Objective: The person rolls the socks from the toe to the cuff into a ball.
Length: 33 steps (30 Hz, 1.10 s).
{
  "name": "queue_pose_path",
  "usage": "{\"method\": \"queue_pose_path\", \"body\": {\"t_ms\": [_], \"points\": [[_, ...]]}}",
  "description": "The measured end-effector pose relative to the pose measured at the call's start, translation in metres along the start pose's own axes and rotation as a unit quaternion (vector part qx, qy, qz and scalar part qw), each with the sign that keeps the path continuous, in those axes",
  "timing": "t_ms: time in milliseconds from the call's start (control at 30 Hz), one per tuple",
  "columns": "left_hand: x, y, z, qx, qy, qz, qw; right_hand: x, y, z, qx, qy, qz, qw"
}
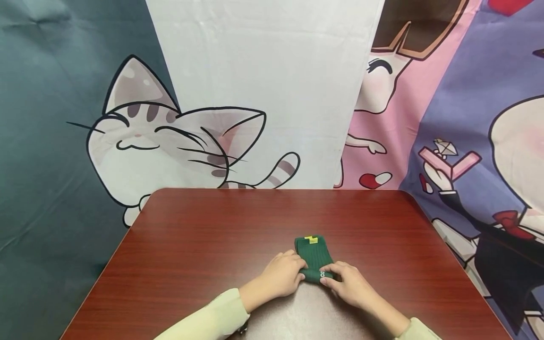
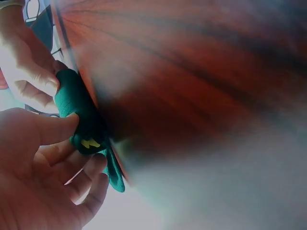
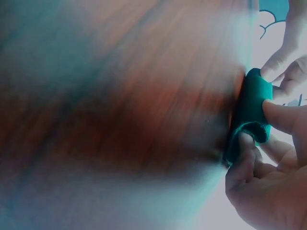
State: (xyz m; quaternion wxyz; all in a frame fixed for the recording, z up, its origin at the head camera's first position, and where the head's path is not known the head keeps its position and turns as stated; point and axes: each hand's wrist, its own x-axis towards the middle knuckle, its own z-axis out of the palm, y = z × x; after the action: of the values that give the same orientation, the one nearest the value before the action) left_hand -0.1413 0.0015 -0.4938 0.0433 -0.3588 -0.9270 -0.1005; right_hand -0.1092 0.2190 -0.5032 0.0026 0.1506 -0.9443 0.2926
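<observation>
A dark green ribbed sock (image 1: 315, 253), perhaps a pair laid together, lies on the table with its near end rolled up. Yellow marks show at its far end and white lettering on the roll. My left hand (image 1: 282, 274) pinches the roll's left end between thumb and fingers. At the right end, the thumb and fingers of my right hand (image 1: 350, 285) hold the roll beside the lettering. The left wrist view shows the rolled sock (image 2: 79, 108) as a thick tube, with a flap below it. In the right wrist view a fingertip reaches into the curled end of the sock (image 3: 254, 103).
The reddish-brown wooden table (image 1: 204, 236) has rounded far corners and extends to both sides of the hands. Behind it hangs a cloth backdrop (image 1: 272, 61) with a cartoon cat and figures. Pale sleeves (image 1: 212, 314) cover the forearms.
</observation>
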Motion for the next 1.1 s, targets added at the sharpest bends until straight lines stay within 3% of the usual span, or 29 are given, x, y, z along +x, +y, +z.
{"method": "queue_pose_path", "body": {"t_ms": [333, 700, 833, 1100], "points": [[0.004, -0.005, 0.001, -0.018, -0.020, -0.013, 0.9995, 0.006, -0.002, -0.002, 0.017, -0.039, 0.021, 0.999], [0.009, -0.004, 0.003, -0.026, -0.058, -0.064, 0.9959, 0.007, 0.003, -0.002, 0.073, -0.069, 0.032, 0.994], [0.012, -0.003, 0.003, -0.033, -0.065, -0.077, 0.9943, 0.003, 0.008, -0.002, 0.077, -0.057, -0.007, 0.995], [0.014, -0.007, -0.002, -0.058, -0.077, -0.088, 0.9914, 0.000, 0.008, -0.001, 0.022, 0.006, -0.087, 0.996]]}}
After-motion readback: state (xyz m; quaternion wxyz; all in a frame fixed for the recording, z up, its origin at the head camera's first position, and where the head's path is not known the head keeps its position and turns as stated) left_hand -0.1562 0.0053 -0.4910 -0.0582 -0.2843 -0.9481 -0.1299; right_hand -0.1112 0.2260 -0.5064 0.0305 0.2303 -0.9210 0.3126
